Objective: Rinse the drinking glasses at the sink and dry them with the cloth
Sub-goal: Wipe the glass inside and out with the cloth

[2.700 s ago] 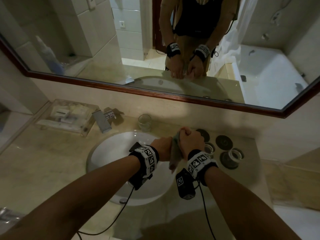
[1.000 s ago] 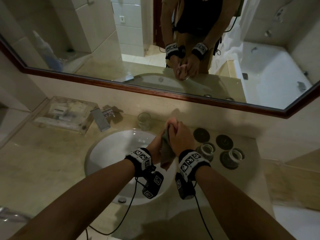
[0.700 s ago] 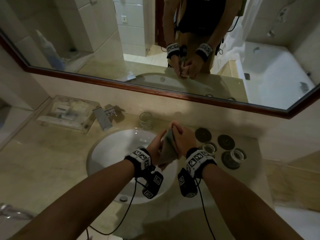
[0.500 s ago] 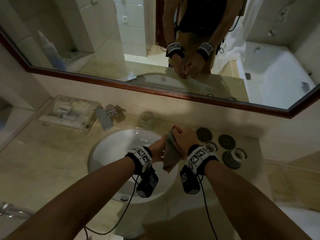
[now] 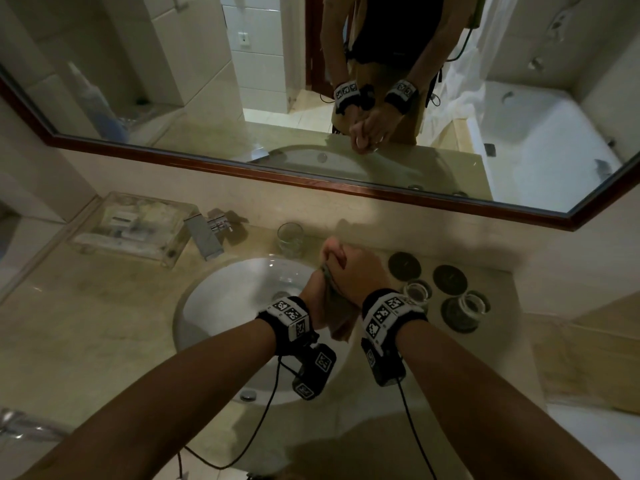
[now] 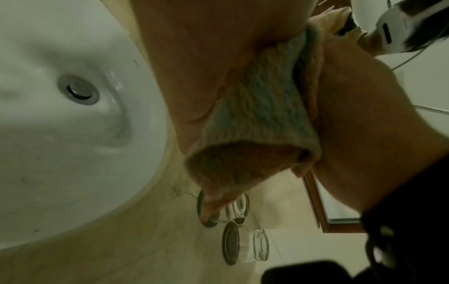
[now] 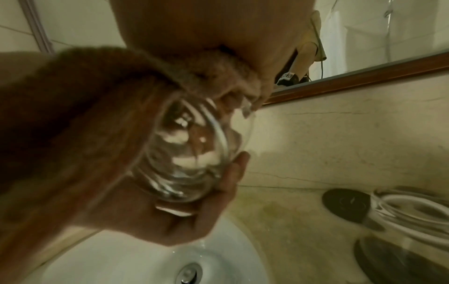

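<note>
- Beige marble countertop (image 5: 104, 327) runs under a wood-framed mirror (image 5: 311, 181), with a white sink (image 5: 221, 306) sunk into its middle and a square chrome tap (image 5: 204, 237) at the basin's back-left rim.
- Both hands meet above the sink's right rim, pressed close together around a greenish-grey cloth (image 5: 341, 306).
- The left hand (image 5: 317, 299) cradles a clear drinking glass (image 7: 194, 153) lying tilted in its curled fingers (image 7: 228, 173), mouth towards the right hand (the head view hides the glass entirely behind the hands).
- The right hand (image 5: 353, 275) is clenched on the cloth, bunching it against the glass's rim; whether cloth reaches inside the glass is hard to tell through the blur.
- A loose fold of cloth hangs down between the two wrists.
- Another glass (image 5: 291, 239) stands upright on the countertop at the back edge, just behind the sink and right of the tap.
- Four dark round coasters sit in a cluster on the right part of the countertop: two bare ones (image 5: 404, 266) nearer the back, two nearer the front each carrying a glass (image 5: 467, 306).
- A clear tray (image 5: 135, 230) of toiletries rests at the back-left of the countertop, beside the tap.
</note>
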{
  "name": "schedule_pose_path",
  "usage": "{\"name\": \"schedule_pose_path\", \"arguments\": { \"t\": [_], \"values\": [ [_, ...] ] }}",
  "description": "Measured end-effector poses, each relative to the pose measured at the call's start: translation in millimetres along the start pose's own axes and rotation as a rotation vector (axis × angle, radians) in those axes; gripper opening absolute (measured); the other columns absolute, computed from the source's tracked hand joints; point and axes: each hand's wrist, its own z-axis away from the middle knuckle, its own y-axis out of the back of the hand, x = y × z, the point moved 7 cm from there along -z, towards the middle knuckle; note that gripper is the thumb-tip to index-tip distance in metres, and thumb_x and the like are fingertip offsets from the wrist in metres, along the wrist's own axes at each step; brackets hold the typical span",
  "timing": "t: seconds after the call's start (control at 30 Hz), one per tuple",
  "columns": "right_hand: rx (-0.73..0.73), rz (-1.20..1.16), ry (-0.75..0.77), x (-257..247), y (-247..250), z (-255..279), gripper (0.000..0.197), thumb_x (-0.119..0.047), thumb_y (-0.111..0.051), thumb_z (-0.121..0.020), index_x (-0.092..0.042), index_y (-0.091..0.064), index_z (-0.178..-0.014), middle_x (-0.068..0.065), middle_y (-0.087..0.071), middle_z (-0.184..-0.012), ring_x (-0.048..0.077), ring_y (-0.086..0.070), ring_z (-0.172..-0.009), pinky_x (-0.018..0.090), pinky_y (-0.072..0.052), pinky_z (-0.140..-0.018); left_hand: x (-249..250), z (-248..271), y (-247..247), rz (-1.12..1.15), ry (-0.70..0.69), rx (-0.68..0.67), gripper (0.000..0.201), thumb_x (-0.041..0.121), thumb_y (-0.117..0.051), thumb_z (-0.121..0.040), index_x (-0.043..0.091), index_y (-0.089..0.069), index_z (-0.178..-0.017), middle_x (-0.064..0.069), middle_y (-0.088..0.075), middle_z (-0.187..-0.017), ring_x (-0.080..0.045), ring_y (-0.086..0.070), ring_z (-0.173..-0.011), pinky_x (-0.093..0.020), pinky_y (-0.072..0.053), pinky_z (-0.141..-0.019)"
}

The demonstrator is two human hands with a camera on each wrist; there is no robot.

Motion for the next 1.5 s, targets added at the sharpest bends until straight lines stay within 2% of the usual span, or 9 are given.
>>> {"name": "schedule_pose_path", "arguments": {
  "t": [0.13,0.27,0.43,0.63,0.73,0.87,1.2,1.37,1.5],
  "values": [
    [-0.03,-0.169,-0.012,9,-3,5,0.026,-0.035,-0.043,-0.1,-0.017,-0.054,-0.084,0.0,-0.058,-0.081,0.017,-0.055,-0.074,0.028,-0.048,-0.074,4,5,-1,0.106,-0.007,-0.038,0.066,0.068,-0.04,-0.085,0.01,-0.063,-0.106,-0.014,-0.063,-0.098,-0.026,-0.059,-0.087,-0.036,-0.049,-0.079],
    [-0.009,-0.026,-0.009,19,-4,5,0.034,-0.048,-0.034,-0.099,-0.02,-0.053,-0.104,0.002,-0.057,-0.103,0.018,-0.053,-0.093,0.038,-0.047,-0.089,1,6,3,0.065,0.039,-0.059,0.067,0.084,-0.053,-0.067,0.017,-0.049,-0.076,-0.002,-0.044,-0.061,-0.015,-0.035,-0.054,-0.027,-0.029,-0.065],
    [0.085,0.236,-0.208,21,9,11,0.056,-0.07,-0.031,-0.084,-0.024,-0.04,-0.114,0.003,-0.042,-0.109,0.022,-0.045,-0.098,0.043,-0.046,-0.085,5,9,5,0.024,0.004,-0.101,0.07,0.087,-0.044,-0.069,0.018,-0.034,-0.067,0.004,-0.03,-0.041,-0.014,-0.024,-0.039,-0.019,-0.036,-0.049],
    [-0.081,-0.461,-0.657,35,-34,18,0.101,-0.091,-0.026,-0.063,-0.014,-0.055,-0.121,0.011,-0.065,-0.111,0.029,-0.064,-0.091,0.042,-0.051,-0.092,17,15,5,-0.097,-0.09,0.07,0.072,0.081,-0.029,-0.08,0.02,-0.045,-0.044,0.006,-0.036,-0.038,-0.01,-0.03,-0.035,-0.017,-0.028,-0.039],
    [-0.073,-0.65,-0.678,38,-39,19,0.11,-0.094,-0.037,-0.047,-0.018,-0.06,-0.123,0.011,-0.066,-0.115,0.029,-0.065,-0.096,0.037,-0.049,-0.091,16,13,15,-0.265,-0.078,0.216,0.079,0.08,-0.019,-0.083,0.019,-0.069,-0.074,0.001,-0.06,-0.056,-0.01,-0.054,-0.05,-0.021,-0.041,-0.052],
    [-0.164,-0.731,-0.627,43,-38,18,0.086,-0.093,-0.057,-0.046,-0.027,-0.069,-0.1,0.007,-0.072,-0.102,0.029,-0.068,-0.091,0.046,-0.053,-0.093,15,7,28,-0.464,-0.027,0.31,0.087,0.083,-0.012,-0.081,0.022,-0.054,-0.127,-0.005,-0.065,-0.117,-0.02,-0.059,-0.105,-0.036,-0.041,-0.084],
    [-0.168,-0.663,-0.565,59,-35,5,0.093,-0.089,-0.07,-0.035,-0.024,-0.072,-0.102,-0.001,-0.074,-0.094,0.019,-0.071,-0.086,0.04,-0.056,-0.089,29,13,15,-0.742,-0.102,0.29,0.054,0.043,-0.002,-0.102,0.016,-0.034,-0.136,-0.002,-0.045,-0.119,-0.016,-0.048,-0.095,-0.019,-0.042,-0.076],
    [-0.235,-0.558,-0.486,56,-19,7,0.048,-0.063,-0.073,-0.068,-0.021,-0.073,-0.091,0.002,-0.073,-0.089,0.016,-0.068,-0.082,0.03,-0.054,-0.082,36,-5,30,-1.04,-0.244,0.208,0.05,0.036,-0.023,-0.096,0.002,-0.051,-0.119,-0.021,-0.058,-0.118,-0.038,-0.054,-0.11,-0.048,-0.044,-0.097],
    [-0.28,-0.488,-0.436,58,-11,10,0.041,-0.052,-0.068,-0.082,-0.013,-0.071,-0.095,0.0,-0.066,-0.08,0.012,-0.059,-0.07,0.014,-0.045,-0.059,53,6,29,-0.995,-0.34,0.149,0.033,0.03,-0.042,-0.098,0.013,-0.054,-0.124,-0.006,-0.061,-0.117,-0.024,-0.057,-0.106,-0.029,-0.047,-0.087]
  ]
}}
